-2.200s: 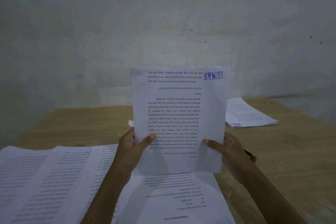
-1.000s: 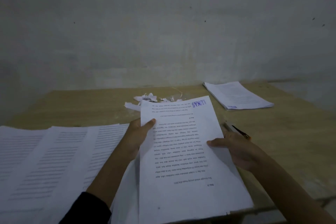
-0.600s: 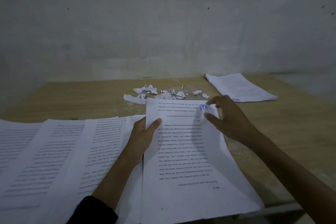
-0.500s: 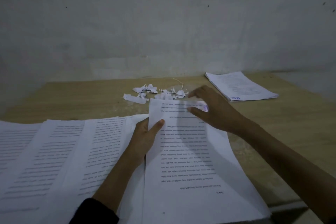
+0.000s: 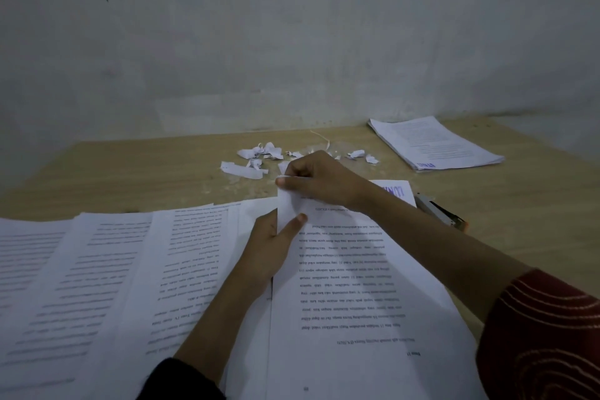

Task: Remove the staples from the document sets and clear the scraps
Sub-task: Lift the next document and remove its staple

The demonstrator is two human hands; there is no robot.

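Left hand (image 5: 269, 247), right hand (image 5: 321, 185), pinched document (image 5: 357, 286) (corner hidden)

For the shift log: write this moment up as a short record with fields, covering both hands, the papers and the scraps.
left hand: grips the left edge of the document set, thumb on top
right hand: pinches the set's far left corner
paper scraps: scattered on the wooden table beyond the hands
second stack: far right, purple stamp at its near edge
orange-tipped tool: lies right of the set; type unclear
loose pages: fanned out at left
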